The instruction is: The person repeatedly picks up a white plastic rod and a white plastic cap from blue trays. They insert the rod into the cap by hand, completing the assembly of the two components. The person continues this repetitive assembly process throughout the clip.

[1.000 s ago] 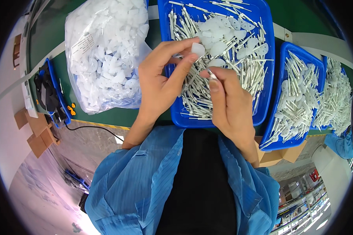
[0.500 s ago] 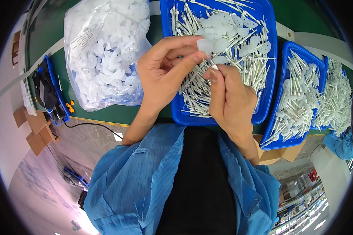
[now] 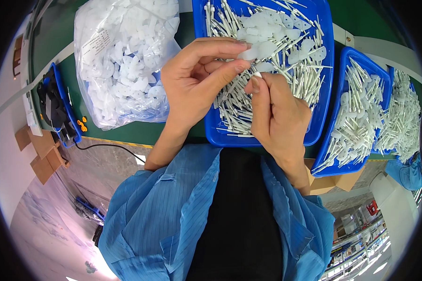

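A green work surface (image 3: 140,133) runs across the top of the view, and the person's blue coat (image 3: 173,210) fills the lower middle. On the surface lies one large clear plastic bag (image 3: 122,61) packed with flat white plastic pieces, to the left of the hands. Three blue trays stand in a row: the centre tray (image 3: 321,93) right under the hands, a second tray (image 3: 347,150) to its right, and a third tray (image 3: 398,112) at the far right edge. All three hold loose white sticks in heaps too many to count; the centre tray also carries a small pile of the flat white pieces near its far side. A smaller blue bin (image 3: 61,107) with dark parts sits at the far left, a black cable (image 3: 108,147) trailing from it.

The left hand (image 3: 197,79) hangs over the centre tray, thumb and forefinger pinched on one flat white piece (image 3: 258,50), which points toward the right. The right hand (image 3: 279,112) is closed on one white stick (image 3: 257,74), only its tip showing above the fingers, aimed up-left at the flat piece and nearly touching it. Both hands cover much of the tray's near half.
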A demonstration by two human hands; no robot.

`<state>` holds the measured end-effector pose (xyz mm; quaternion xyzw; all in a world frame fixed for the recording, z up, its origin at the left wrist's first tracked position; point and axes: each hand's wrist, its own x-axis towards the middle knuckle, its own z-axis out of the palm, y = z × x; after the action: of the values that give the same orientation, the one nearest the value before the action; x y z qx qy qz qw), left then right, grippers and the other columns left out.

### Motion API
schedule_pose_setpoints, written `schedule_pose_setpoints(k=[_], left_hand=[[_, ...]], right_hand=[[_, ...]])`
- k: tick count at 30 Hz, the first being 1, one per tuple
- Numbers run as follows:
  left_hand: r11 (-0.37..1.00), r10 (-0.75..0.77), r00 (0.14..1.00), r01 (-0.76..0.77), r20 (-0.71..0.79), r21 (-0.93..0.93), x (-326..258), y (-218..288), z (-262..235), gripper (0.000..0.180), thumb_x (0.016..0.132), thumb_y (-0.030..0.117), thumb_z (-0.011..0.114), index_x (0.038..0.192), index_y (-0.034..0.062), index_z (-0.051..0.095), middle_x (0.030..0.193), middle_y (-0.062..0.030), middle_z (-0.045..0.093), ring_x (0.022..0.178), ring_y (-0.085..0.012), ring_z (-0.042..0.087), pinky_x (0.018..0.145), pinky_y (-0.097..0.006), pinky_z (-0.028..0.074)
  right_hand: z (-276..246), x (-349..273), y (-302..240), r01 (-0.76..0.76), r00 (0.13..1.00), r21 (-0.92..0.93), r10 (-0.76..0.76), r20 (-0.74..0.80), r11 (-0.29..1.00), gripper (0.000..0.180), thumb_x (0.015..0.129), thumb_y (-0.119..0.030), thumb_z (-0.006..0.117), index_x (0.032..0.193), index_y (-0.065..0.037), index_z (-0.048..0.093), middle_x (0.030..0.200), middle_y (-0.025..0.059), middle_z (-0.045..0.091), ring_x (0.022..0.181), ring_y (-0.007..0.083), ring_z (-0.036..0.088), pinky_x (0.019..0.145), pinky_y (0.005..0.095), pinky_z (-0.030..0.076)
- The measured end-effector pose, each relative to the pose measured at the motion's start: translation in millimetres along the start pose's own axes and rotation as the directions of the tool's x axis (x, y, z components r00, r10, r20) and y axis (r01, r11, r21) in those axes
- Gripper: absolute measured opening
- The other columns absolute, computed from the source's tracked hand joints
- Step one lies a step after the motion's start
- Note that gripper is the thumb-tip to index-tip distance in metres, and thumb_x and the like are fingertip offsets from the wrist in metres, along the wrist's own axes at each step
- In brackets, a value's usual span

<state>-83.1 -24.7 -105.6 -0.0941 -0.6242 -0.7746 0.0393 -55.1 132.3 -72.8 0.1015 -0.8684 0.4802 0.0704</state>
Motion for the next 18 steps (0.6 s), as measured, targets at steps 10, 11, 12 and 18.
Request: schedule_pose_setpoints(k=[10,11,12,18], left_hand=[[0.970,0.191,0.978,-0.175,0.081,-0.172,2.8,-5.3,-4.6,0.029,0.080,-0.020,0.066,0.106,-0.0102,0.061,0.110,-0.0195,0.060,0.098,-0.0216,0.067,0.087,-0.029,0.059],[0.969,0.175,0.981,-0.156,0.088,-0.192,2.3,-4.0,-3.7,0.029,0.080,-0.020,0.065,0.106,-0.0100,0.060,0.110,-0.0192,0.060,0.099,-0.0214,0.066,0.088,-0.029,0.059],[0.968,0.160,0.983,-0.137,0.095,-0.211,1.4,-1.4,-1.9,0.028,0.081,-0.020,0.064,0.107,-0.0098,0.060,0.109,-0.0189,0.060,0.100,-0.0213,0.065,0.088,-0.029,0.058],[0.983,0.172,0.973,-0.158,0.152,-0.095,1.1,5.6,1.2,0.026,0.081,-0.016,0.065,0.105,-0.0077,0.060,0.108,-0.0187,0.059,0.099,-0.0228,0.064,0.083,-0.031,0.056]], right_hand=[[-15.0,12.3,-7.9,-0.155,0.972,0.329,0.084,0.220,0.931,0.010,0.098,-0.011,0.057,0.093,-0.002,0.058,0.066,0.0057,0.062,0.052,0.0162,0.062,0.050,0.0265,0.047],[-17.3,12.7,-7.5,-0.231,0.949,0.407,0.113,0.293,0.884,0.012,0.099,-0.012,0.055,0.094,-0.002,0.058,0.066,0.0056,0.061,0.053,0.0143,0.061,0.051,0.0250,0.047],[-20.3,11.6,-4.9,-0.415,0.891,0.566,0.191,0.413,0.713,0.013,0.100,-0.012,0.054,0.094,-0.002,0.058,0.066,0.0050,0.060,0.054,0.0124,0.060,0.052,0.0241,0.045],[-27.0,4.3,1.5,-0.618,0.785,0.727,0.193,0.589,0.298,0.015,0.102,-0.014,0.052,0.093,-0.002,0.058,0.067,0.0023,0.055,0.055,0.0054,0.053,0.049,0.0222,0.040]])
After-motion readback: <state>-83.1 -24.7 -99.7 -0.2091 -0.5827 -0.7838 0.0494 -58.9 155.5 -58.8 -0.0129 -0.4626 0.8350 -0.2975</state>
